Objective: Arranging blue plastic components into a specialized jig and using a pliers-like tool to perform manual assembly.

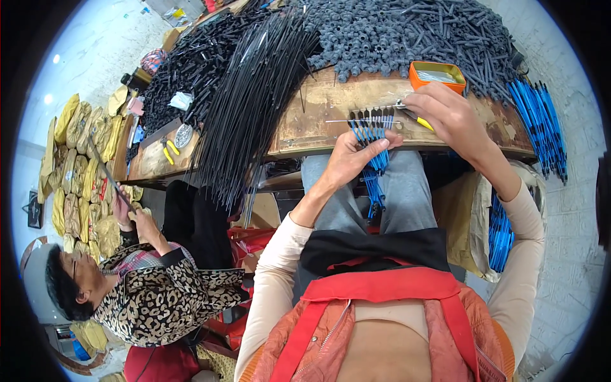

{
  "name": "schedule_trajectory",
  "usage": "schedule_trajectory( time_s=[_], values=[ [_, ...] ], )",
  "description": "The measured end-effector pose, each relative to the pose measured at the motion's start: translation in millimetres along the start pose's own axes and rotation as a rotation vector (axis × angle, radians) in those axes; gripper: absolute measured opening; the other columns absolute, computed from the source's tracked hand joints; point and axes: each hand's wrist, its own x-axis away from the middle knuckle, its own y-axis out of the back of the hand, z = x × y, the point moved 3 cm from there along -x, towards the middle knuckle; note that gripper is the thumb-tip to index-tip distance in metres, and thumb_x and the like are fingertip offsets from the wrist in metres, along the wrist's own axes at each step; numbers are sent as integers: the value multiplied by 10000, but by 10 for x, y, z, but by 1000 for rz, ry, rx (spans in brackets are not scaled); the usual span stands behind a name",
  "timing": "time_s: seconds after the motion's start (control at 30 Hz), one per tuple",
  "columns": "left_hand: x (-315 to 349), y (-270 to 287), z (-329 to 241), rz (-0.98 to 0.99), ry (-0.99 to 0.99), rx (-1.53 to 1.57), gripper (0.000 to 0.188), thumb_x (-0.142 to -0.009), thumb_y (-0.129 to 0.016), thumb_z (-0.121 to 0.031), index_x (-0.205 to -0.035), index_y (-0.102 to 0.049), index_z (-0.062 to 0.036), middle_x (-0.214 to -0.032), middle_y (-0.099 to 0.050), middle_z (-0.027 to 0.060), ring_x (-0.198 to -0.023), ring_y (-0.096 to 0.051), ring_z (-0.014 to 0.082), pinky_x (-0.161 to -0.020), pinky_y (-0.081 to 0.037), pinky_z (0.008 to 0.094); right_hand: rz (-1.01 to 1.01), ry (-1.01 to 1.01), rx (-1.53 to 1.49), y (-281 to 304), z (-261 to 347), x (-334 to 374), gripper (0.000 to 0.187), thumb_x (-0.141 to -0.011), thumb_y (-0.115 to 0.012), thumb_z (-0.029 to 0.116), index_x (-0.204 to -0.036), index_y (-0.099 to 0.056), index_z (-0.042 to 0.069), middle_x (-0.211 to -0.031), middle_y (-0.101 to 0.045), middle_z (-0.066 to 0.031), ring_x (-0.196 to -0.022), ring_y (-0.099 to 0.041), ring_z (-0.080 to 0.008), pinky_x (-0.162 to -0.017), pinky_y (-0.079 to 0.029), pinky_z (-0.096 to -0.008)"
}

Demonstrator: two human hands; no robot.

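My left hand (356, 156) is closed round a fanned bunch of blue rods with black flat tips (375, 162), above my lap at the table edge. The tips point away from me, side by side. A thin pale metal rod (337, 121) lies across them and sticks out to the left. Just right of the tips, my right hand (445, 114) is closed in a pinch; what its fingertips grip is too small to make out. Pliers with yellow handles (423, 122) show under that hand; whether it touches them I cannot tell.
An orange tin (438, 77) stands beyond my right hand. Grey plastic parts (401, 38) heap the far table; long black rods (248, 108) overhang its edge. Blue rods (540, 127) lie at right. On the left sits a co-worker (159, 286) holding a long rod. Yellow-handled pliers (169, 151) lie nearby.
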Motion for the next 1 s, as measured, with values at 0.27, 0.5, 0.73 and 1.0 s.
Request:
schedule_trajectory(
  time_s=[0.27,0.5,0.73,1.0],
  values=[
    [146,-91,-19,50,-43,18,225,-961,-592,-95,-1138,-626,39,-1125,-686,172,-1093,-651,249,-959,-514,365,7,-7,61,73,311,113,267,-791,-647,-15,-1057,-641,7,-945,-610,-122,-859,-620,-294,-744,-503,-366],
    [85,-62,69,68,-36,-109,201,-940,-614,-69,-1115,-646,25,-1096,-701,152,-1066,-661,215,-949,-515,345,-21,-16,21,-98,244,95,182,-825,-681,13,-1005,-655,9,-919,-614,-131,-850,-624,-298,-734,-504,-356],
    [276,-521,-570,-43,47,-35,217,-936,-624,-61,-1140,-627,14,-1081,-699,146,-1029,-673,220,-929,-533,352,-188,-596,-966,-69,-385,9,369,-912,-641,154,-1257,-571,45,-1144,-631,-98,-1023,-625,-202,-903,-498,-314],
    [301,-1252,-1617,-75,-38,-21,417,-906,-675,-93,-1284,-513,-19,-1090,-679,163,-992,-681,231,-807,-570,332,196,-818,-2129,-338,877,780,766,-971,-303,621,-1416,-396,5,-1313,-558,-210,-1185,-573,-336,-985,-483,-465]
  ],
)
